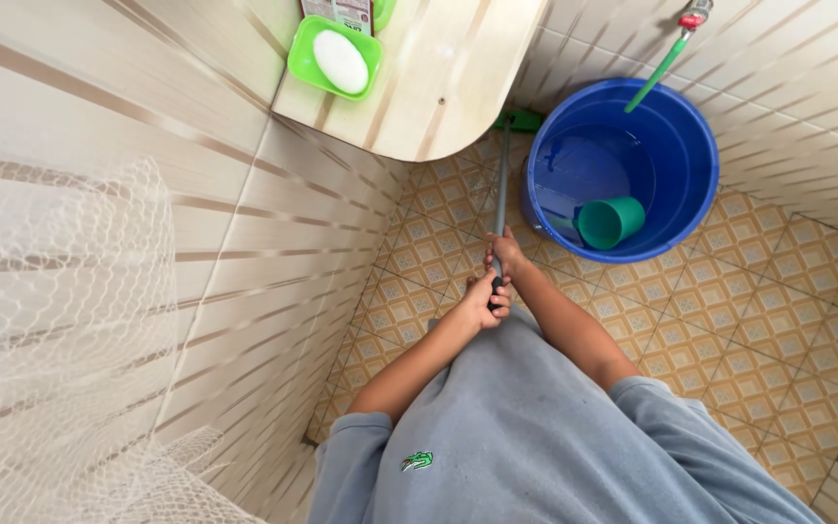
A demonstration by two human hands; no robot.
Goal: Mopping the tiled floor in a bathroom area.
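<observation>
Left hand (485,301) and right hand (506,252) both grip a grey mop handle (501,184), right just beyond left. Its green head (521,120) rests on the floor beside the blue bucket (691,155). Past the bucket's left, a shelf (438,78) holds a red-and-white package (339,12).

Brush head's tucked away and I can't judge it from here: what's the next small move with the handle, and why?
Probably pull the grey handle back a little with both hands, left hand and right hand: the green brush head sits wedged under the shelf beside the blue bucket.
</observation>
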